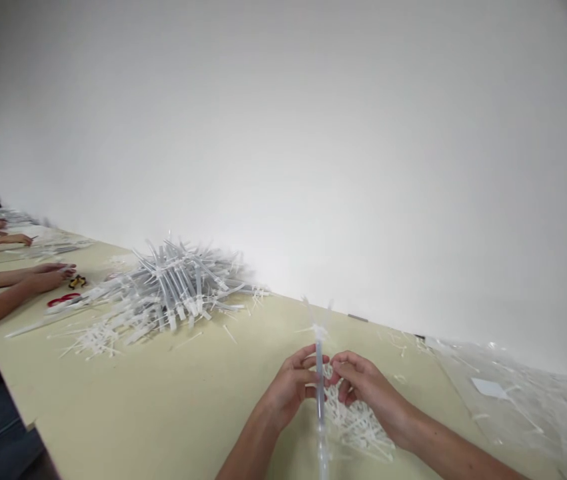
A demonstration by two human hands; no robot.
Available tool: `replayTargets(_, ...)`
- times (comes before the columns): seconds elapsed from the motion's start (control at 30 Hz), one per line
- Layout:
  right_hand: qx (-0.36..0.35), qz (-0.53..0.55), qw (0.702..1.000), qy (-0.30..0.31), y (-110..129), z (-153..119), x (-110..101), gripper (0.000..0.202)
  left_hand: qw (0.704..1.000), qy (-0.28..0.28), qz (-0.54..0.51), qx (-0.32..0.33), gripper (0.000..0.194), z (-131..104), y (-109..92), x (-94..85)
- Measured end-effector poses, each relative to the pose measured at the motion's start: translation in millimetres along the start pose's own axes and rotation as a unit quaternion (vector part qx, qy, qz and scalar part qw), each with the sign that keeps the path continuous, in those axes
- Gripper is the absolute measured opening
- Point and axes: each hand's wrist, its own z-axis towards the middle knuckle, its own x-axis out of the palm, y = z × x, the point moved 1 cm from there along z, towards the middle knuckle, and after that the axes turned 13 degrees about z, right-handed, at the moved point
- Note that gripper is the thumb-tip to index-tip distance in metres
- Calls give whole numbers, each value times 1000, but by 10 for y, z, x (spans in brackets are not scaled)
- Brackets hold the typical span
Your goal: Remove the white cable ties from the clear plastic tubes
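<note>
My left hand [291, 387] is closed around a clear greyish plastic tube [320, 400], which stands nearly upright in front of me. At the tube's upper end is a white part with thin strips sticking out [319, 330], blurred at the tips. Just right of the tube, my right hand [361, 380] has its fingers curled into a pinch; whatever may be between them is hidden. Below and behind my right hand lies a heap of small white plastic ties [358, 423], partly covered by it.
A large pile of similar tubes [178, 277] lies left of centre, with loose white ties [96, 339] before it. Red-handled scissors [63, 300] and a yellow-black tool [78, 282] lie near a co-worker's hands [51, 275]. Clear plastic bags [508, 393] cover the table's right. A wall [343, 167] stands behind.
</note>
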Motion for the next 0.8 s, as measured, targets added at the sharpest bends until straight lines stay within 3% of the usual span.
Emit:
replayTargets(0.13, -41, -50, 997, -46, 80, 210, 89, 23, 996, -88, -6, 0, 41, 33, -42, -205)
replayTargets(0.3, -21, -107, 992, -62, 37, 454, 191, 30, 984, -179, 14, 11, 41, 68, 4, -363)
replayTargets(0.47, 7, -70, 997, -35, -51, 606, 329, 42, 982, -184, 34, 12, 41, 71, 32, -362)
replayTargets(0.67, -32, -22, 999, -29, -195, 747, 411, 32, 982, -186, 24, 1, 55, 83, 77, -323)
replayTargets(0.8, -42, -8, 999, -25, -241, 787, 422, 31, 982, -187, -4, -9, 44, 113, 113, -349)
